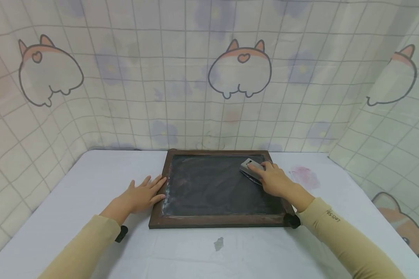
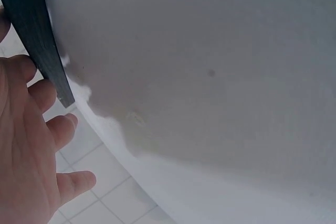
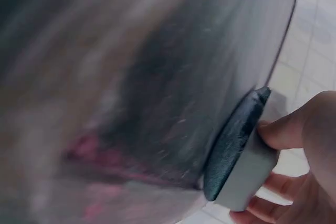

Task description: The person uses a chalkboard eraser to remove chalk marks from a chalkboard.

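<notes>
A blackboard (image 1: 209,190) with a brown wooden frame lies on the white table, its dark surface smeared with faint chalk. My right hand (image 1: 275,180) grips a grey blackboard eraser (image 1: 253,167) near the board's upper right. In the right wrist view, the eraser's dark felt pad (image 3: 233,148) faces the board, with the thumb on one side of the grey body and fingers on the other. My left hand (image 1: 141,195) rests with spread fingers on the left edge of the frame; the left wrist view shows those fingers (image 2: 42,95) beside the dark frame edge (image 2: 39,35).
The white table (image 1: 181,255) carries a pink stain (image 1: 304,177) right of the board and a grey mark (image 1: 219,243) in front. A tile-patterned curtain (image 1: 181,77) with cartoon animals closes off the back and sides. Pink chalk residue (image 3: 100,153) shows along the board's edge.
</notes>
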Available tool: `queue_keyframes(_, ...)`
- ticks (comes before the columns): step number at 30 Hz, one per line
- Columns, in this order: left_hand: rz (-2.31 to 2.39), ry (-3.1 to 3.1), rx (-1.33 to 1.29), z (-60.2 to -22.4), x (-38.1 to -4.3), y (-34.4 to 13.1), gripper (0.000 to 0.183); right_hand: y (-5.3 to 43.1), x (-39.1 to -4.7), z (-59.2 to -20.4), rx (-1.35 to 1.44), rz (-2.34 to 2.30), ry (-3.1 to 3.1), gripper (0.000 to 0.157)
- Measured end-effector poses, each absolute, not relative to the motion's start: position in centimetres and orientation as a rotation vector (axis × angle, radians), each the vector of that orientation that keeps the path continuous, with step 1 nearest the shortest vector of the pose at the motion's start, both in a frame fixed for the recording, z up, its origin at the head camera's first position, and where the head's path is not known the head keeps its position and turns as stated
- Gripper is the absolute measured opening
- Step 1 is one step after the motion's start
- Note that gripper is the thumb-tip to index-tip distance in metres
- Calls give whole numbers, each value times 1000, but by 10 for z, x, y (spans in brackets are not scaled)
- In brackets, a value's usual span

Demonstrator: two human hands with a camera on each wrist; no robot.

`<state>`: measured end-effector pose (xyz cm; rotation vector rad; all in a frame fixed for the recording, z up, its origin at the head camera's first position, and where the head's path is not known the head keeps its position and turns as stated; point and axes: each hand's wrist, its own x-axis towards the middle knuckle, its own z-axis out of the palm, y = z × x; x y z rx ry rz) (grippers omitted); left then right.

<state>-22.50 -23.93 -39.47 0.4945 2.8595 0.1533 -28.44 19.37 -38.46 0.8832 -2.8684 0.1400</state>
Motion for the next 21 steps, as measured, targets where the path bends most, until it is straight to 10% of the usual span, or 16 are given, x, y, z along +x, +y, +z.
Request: queue_keyframes(21, 128, 2871, 494, -405, -231, -242, 70, 220, -278, -353, 643, 144, -2964, 55)
